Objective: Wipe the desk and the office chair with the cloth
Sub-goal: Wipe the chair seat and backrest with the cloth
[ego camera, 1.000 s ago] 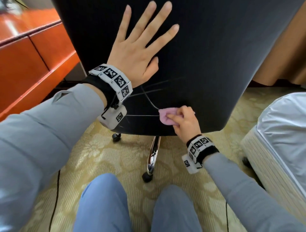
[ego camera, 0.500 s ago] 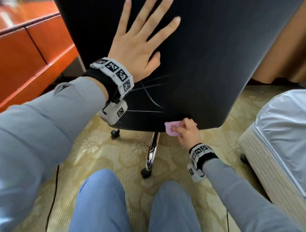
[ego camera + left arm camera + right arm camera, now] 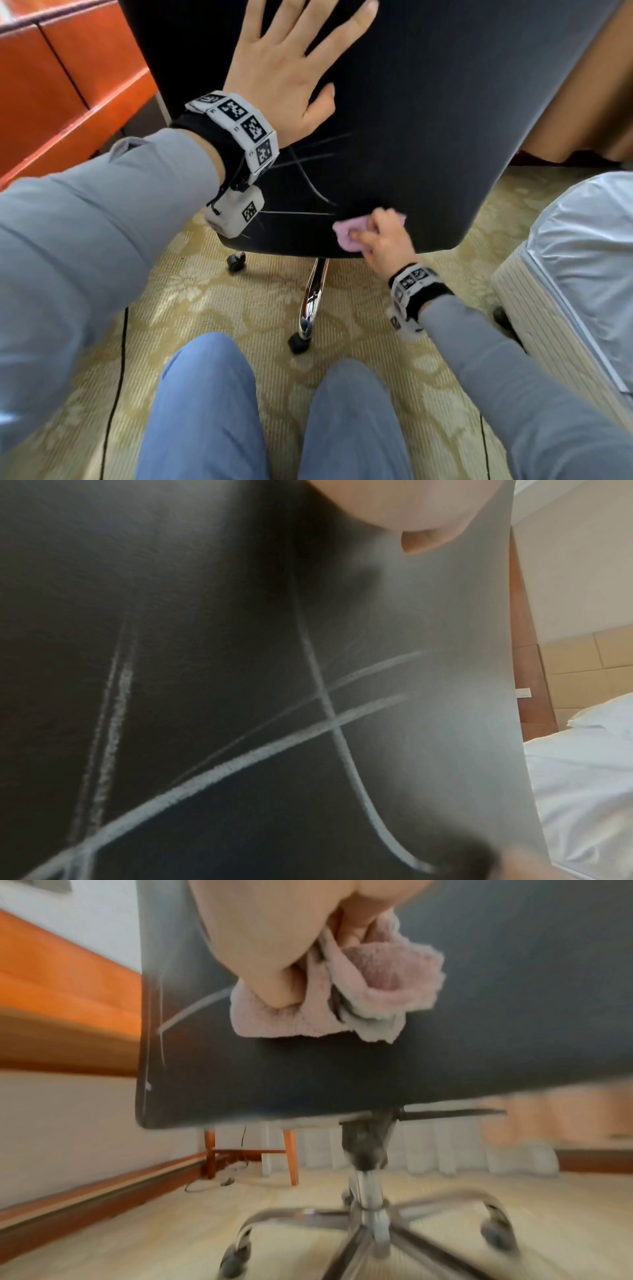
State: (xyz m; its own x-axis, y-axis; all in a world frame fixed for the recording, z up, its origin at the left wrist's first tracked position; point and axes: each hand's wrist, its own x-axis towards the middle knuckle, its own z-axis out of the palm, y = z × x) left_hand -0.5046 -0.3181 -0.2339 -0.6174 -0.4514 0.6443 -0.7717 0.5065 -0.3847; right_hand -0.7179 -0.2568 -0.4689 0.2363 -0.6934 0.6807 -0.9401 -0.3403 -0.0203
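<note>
The black office chair back fills the upper head view and bears white chalk lines low on its left half. My left hand lies flat on it with fingers spread, above those lines. My right hand grips a bunched pink cloth and presses it to the chair's lower edge, at the end of one line. The right wrist view shows the cloth crumpled in my fingers against the chair back. The left wrist view shows the chalk lines close up.
The orange wooden desk stands at upper left. The chair's chrome base and castors stand on the patterned carpet in front of my knees. A white-covered bed lies at the right. A thin black cable runs along the floor at left.
My right hand slid the cloth down from the middle of the lines to the chair's bottom edge, then slightly up and right. The left hand stayed flat on the back.
</note>
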